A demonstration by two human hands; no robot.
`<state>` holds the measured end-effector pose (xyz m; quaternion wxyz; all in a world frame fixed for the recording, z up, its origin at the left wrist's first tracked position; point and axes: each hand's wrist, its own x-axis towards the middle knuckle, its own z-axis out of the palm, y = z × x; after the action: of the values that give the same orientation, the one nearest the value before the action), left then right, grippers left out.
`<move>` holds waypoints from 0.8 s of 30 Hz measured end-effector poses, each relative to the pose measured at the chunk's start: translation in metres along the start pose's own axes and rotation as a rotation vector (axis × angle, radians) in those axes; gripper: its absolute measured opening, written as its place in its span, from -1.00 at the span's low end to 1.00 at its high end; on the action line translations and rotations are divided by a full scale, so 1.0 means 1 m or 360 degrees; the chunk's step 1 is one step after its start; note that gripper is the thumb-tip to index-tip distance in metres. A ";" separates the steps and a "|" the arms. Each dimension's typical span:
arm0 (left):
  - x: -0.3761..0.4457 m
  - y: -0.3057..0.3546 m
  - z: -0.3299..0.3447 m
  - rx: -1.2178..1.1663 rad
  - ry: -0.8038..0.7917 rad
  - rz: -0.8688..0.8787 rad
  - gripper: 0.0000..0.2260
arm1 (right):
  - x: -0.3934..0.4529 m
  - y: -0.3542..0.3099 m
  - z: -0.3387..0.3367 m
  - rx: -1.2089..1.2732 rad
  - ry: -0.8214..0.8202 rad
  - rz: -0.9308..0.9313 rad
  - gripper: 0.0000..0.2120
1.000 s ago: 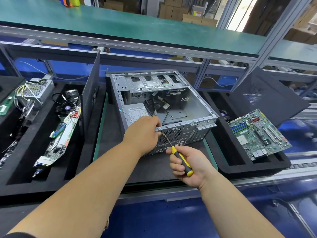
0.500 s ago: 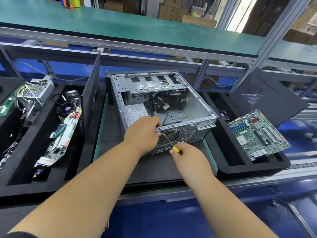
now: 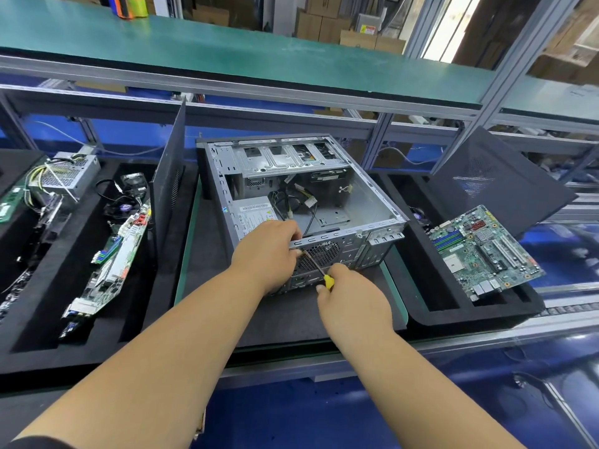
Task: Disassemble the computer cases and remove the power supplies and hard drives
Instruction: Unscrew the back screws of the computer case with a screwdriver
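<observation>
An open grey computer case (image 3: 366, 192) lies on its side on a dark mat, its rear panel toward me. Inside, at the near left, sits the power supply (image 3: 254, 212) with a white label and loose cables beside it. My left hand (image 3: 265, 251) grips the top edge of the rear panel next to the fan grille. My right hand (image 3: 351, 304) holds a yellow-handled screwdriver (image 3: 319, 268), its tip set against the rear panel by my left fingers. The drive bays (image 3: 288, 157) are at the far end.
A removed side panel (image 3: 168, 186) stands upright left of the case. The left foam tray (image 3: 58, 322) holds a motherboard (image 3: 110, 267), a fan and a removed power supply (image 3: 69, 175). The right tray (image 3: 453, 314) holds another motherboard (image 3: 483, 251) and a leaning side panel (image 3: 499, 183).
My right hand has rolled over the screwdriver handle, palm now facing down, with the tip staying at the same spot on the rear panel. My left hand has not moved.
</observation>
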<state>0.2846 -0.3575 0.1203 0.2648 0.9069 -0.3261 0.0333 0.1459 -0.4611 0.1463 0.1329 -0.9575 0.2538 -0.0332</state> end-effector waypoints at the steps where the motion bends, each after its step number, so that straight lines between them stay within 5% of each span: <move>1: 0.000 0.000 0.000 -0.0001 -0.0001 -0.0001 -0.87 | 0.002 0.002 -0.002 0.0170 -0.0106 0.0088 -0.85; 9: 0.000 -0.001 0.000 0.0015 0.0018 0.0013 -0.87 | 0.016 0.020 -0.006 0.2435 -0.1208 0.0815 -0.78; 14: 0.000 0.000 0.000 0.0004 0.0019 0.0021 -0.86 | 0.014 0.024 0.004 0.3034 -0.1504 0.0884 -0.67; 19: 0.000 0.000 -0.001 0.0007 0.0029 0.0013 -0.87 | 0.015 0.020 0.007 0.2916 -0.1388 0.0859 -0.75; 24: 0.000 0.000 -0.002 -0.0001 0.0018 0.0000 -0.88 | 0.011 0.011 0.006 0.1823 -0.0879 0.0589 -0.68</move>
<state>0.2843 -0.3564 0.1221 0.2670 0.9066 -0.3244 0.0384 0.1513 -0.4746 0.1376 0.6849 -0.6492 0.3129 0.1072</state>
